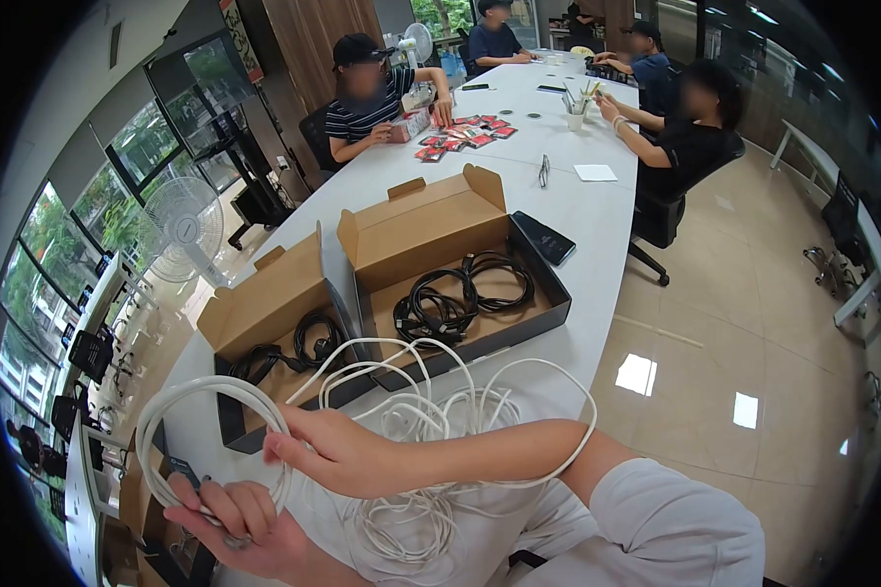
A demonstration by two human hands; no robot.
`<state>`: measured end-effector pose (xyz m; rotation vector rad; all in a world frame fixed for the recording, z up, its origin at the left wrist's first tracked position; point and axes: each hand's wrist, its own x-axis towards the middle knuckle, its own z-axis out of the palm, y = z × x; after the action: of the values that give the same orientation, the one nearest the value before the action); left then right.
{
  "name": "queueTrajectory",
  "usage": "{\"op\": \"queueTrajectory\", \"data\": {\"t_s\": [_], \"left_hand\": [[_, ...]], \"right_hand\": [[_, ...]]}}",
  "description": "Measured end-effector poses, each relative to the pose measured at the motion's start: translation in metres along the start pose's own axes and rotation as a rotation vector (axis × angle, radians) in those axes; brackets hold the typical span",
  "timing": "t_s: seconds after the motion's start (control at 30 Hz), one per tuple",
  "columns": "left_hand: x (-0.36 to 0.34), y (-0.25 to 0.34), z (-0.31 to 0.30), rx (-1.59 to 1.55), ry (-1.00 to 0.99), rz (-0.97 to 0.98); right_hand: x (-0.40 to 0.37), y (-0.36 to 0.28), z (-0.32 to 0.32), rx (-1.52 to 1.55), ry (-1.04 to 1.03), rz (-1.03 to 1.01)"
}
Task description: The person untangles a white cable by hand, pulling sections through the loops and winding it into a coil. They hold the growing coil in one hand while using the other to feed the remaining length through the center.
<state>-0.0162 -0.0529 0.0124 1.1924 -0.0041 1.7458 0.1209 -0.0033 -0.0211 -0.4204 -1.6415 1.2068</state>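
Observation:
A white cable [152,416] is wound in several loops between my hands at the lower left. My left hand [230,519] is closed around the bottom of the coil. Higher up and to the right, my right hand [328,450] has its fingers closed on the coil's right side. More white cable [411,519] lies in a loose tangle over my lap and the table edge, and one loop passes over my right forearm. Just beyond my hands stand two open cardboard boxes, the left box [274,303] and the right box [431,225], each with black cables [440,303] inside.
A black phone [543,238] lies beside the right box on the long white table [558,201]. Farther along are red packets [460,137], a white paper [595,173] and a cup of pens [575,119]. Several people sit around the table. A fan [184,220] stands left.

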Motion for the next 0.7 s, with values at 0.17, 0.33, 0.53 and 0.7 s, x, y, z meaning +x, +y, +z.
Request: {"op": "queueTrajectory", "data": {"t_s": [0.17, 0.33, 0.53, 0.7], "left_hand": [[0.007, -0.003, -0.001, -0.022, 0.184, 0.047], [0.007, -0.014, -0.008, 0.083, 0.369, 0.138], [0.011, -0.014, -0.026, 0.200, 0.407, 0.142], [0.019, 0.008, -0.038, 0.102, 0.500, 0.258]], "right_hand": [[0.002, 0.000, -0.005, 0.053, -0.003, 0.051], [0.009, 0.012, -0.006, 0.066, 0.040, 0.025], [0.016, -0.002, -0.034, -0.320, -0.134, 0.029], [0.013, 0.007, -0.076, -0.923, 0.000, -0.218]]}}
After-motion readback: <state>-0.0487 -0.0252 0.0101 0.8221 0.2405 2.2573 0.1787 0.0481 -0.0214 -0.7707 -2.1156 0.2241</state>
